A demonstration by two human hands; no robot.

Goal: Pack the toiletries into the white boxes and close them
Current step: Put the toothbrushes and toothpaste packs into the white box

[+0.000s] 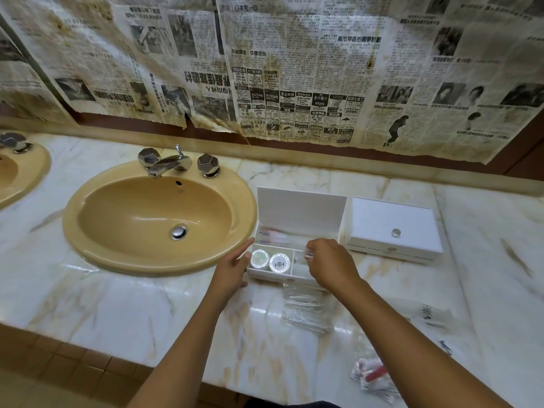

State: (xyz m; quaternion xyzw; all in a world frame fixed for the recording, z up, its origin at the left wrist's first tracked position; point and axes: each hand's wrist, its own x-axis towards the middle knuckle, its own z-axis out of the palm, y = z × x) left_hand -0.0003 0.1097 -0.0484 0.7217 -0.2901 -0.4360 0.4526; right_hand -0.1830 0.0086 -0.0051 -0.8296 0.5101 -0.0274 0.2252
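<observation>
An open white box stands on the marble counter with its lid raised. Two round wrapped toiletries lie in its front left compartment, and wrapped items fill the rear compartment. My left hand rests with straight fingers against the box's left wall. My right hand hovers over the front right compartment and pinches a small clear-wrapped packet. A second white box with a round knob sits shut to the right.
A tan sink with chrome taps lies left of the boxes. Clear plastic packets lie in front of the open box. More wrapped toiletries sit near the counter's front edge, and printed packets lie at right.
</observation>
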